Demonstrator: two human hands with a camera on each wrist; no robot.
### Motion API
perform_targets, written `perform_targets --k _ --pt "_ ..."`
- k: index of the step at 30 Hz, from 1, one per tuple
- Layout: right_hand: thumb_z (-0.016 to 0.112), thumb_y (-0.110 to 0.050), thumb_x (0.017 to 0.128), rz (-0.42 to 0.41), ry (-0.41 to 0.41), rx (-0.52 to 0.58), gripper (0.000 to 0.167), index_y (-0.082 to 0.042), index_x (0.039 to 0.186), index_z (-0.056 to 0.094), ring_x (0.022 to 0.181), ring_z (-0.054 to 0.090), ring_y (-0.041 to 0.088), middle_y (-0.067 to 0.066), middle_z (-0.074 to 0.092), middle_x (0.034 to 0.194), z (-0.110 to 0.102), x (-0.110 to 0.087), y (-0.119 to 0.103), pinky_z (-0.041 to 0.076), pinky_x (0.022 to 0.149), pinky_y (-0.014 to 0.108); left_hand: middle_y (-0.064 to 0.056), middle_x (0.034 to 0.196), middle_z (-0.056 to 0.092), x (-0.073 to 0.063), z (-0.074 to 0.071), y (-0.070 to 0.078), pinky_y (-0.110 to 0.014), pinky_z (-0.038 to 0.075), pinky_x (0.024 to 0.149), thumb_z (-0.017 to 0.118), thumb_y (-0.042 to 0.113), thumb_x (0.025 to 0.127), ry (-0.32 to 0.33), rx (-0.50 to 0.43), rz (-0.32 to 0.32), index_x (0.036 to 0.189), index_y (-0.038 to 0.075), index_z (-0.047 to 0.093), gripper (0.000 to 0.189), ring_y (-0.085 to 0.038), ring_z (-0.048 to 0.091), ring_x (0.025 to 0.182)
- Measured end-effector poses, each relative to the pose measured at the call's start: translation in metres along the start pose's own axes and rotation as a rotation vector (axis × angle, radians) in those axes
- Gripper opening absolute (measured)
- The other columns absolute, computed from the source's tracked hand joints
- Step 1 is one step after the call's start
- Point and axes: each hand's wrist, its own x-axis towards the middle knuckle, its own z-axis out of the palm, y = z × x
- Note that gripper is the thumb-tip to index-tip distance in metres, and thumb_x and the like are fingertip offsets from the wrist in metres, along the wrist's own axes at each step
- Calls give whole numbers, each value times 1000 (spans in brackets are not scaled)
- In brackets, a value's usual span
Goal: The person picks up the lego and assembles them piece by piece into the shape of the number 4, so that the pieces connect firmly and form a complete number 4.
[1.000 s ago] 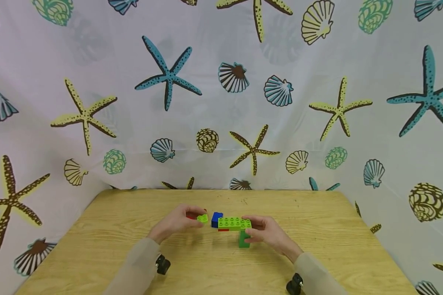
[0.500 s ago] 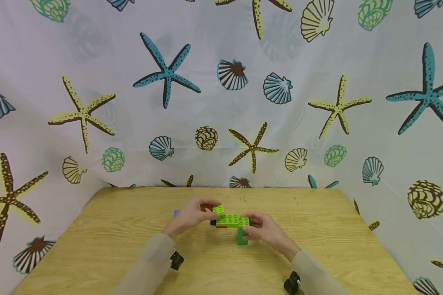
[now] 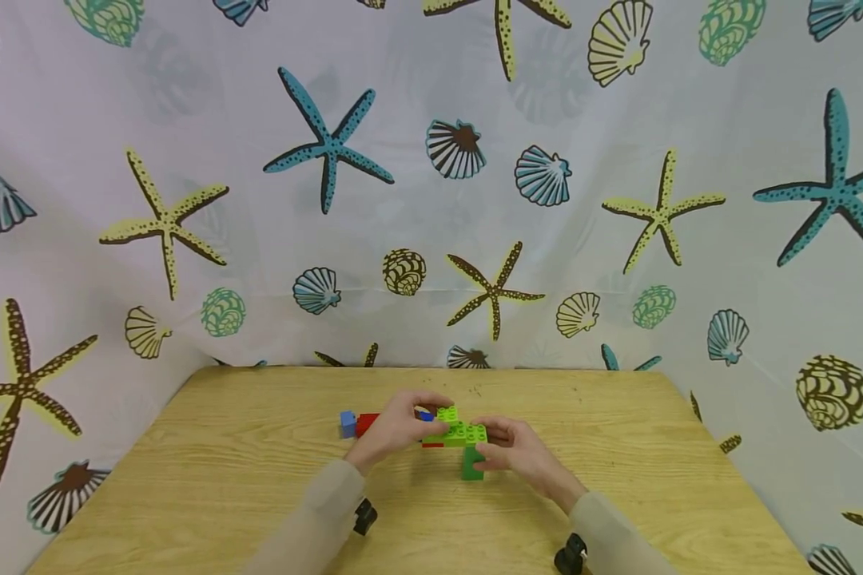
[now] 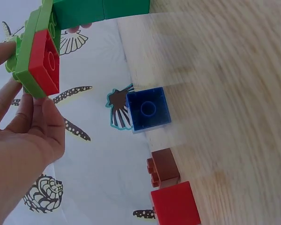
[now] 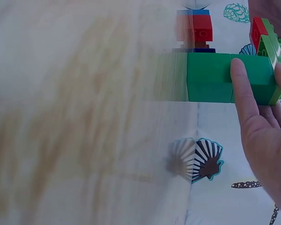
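Observation:
In the head view my left hand (image 3: 395, 427) pinches a small lime green brick (image 3: 447, 414) above a long lime green brick (image 3: 457, 436). Whether its studs are locked on cannot be seen. A red brick (image 4: 43, 65) sits under the left end of the long one, clear of the table. Two stacked dark green bricks (image 5: 210, 77) stand as a column under the right end. My right hand (image 3: 523, 451) holds that end, with a finger (image 5: 240, 77) lying along the column and the thumb near the lime green brick.
Behind and left of the build, a dark blue brick (image 4: 148, 108), a brown brick (image 4: 165, 168), a red brick (image 4: 175, 205) and a light blue brick (image 3: 348, 424) stand in a row on the wooden table (image 3: 259, 479). A shell-patterned curtain (image 3: 431, 224) closes off the back.
My left hand has carried the small lime green brick rightward, from left of the build to over the long brick. The red and light blue bricks have come into view behind it. My right hand stays put.

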Motion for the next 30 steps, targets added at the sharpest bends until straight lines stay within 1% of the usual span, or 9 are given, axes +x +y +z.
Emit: perform_targets --k 3,7,10,13,17,20,24,28,30 --pt "62 -13 97 8 6 4 55 4 144 41 113 63 24 23 53 138 -1 0 1 55 91 45 -4 115 67 2 4 1 -28 52 78 75 17 87 7 22 19 119 12 70 34 -23 59 101" --pt "63 -14 96 14 10 11 54 2 144 43 113 63 25 23 53 138 -2 -2 2 55 90 44 -4 116 68 4 7 6 -30 51 82 76 18 86 -13 58 44 119 10 70 35 -29 59 104" --pt "63 -15 96 9 7 7 55 1 144 43 115 62 26 24 52 139 -2 -3 2 55 91 43 -6 116 68 5 10 8 -31 49 82 76 18 86 -32 87 64 120 7 70 36 -33 58 104" --pt "64 -15 96 4 6 10 56 2 144 42 116 61 27 25 51 140 -2 -2 2 55 91 43 -6 115 69 7 13 11 -32 49 80 77 19 86 -44 113 84 118 9 71 35 -29 59 101" --pt "65 -13 95 -1 7 11 56 2 143 43 117 61 28 25 52 139 -2 1 3 56 89 43 -3 114 69 11 17 14 -31 50 80 77 20 86 -75 131 108 118 12 71 33 -19 59 98" --pt "66 -12 94 -5 6 12 55 2 143 44 116 62 27 24 53 138 -2 3 5 56 88 43 -3 114 69 12 19 17 -31 50 81 76 19 87 -95 137 127 119 11 71 34 -17 59 97" --pt "66 -10 94 -5 4 24 54 3 142 44 114 63 27 24 54 137 -1 5 5 56 89 43 -3 114 68 11 22 20 -32 51 82 76 18 87 -98 142 118 120 10 70 34 -17 58 98" --pt "67 -11 93 2 3 34 57 3 142 41 112 64 27 23 55 136 -1 3 4 55 89 45 -1 115 68 12 24 19 -31 51 83 76 15 87 -100 169 106 120 10 70 34 -15 58 99" --pt "67 -11 93 6 6 40 58 3 141 38 111 65 26 23 55 136 -2 3 4 55 90 46 -1 114 68 13 25 19 -30 51 82 76 14 87 -102 182 111 119 11 71 33 -15 58 98"
